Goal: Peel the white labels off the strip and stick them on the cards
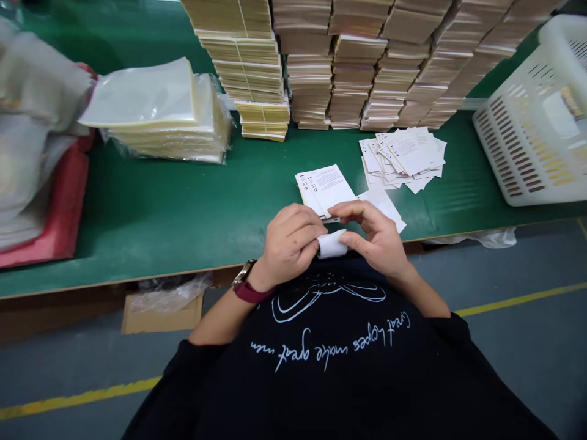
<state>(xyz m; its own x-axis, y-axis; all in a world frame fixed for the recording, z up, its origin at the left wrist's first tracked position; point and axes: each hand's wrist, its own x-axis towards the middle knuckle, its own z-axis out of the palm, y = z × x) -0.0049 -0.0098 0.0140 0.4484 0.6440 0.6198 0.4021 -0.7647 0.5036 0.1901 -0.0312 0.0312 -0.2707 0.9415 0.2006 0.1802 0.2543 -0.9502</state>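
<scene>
My left hand (290,239), with a wristwatch and a dark red band, and my right hand (376,237) pinch a small folded white paper (332,244) between them, just above the table's front edge. Right beyond my hands lies a small stack of printed white leaflets (326,189), touching my left fingers. A plain white sheet (383,205) lies under my right fingers' side. Farther right, a loose heap of similar leaflets (406,156) is spread on the green table mat (156,214).
Tall strapped stacks of cream booklets (309,76) line the table's back. A plastic-wrapped stack (165,119) sits at left beside soft white bags on a red mat (59,211). A white slotted plastic basket (527,125) stands at right. A cardboard box (162,315) lies below the table edge.
</scene>
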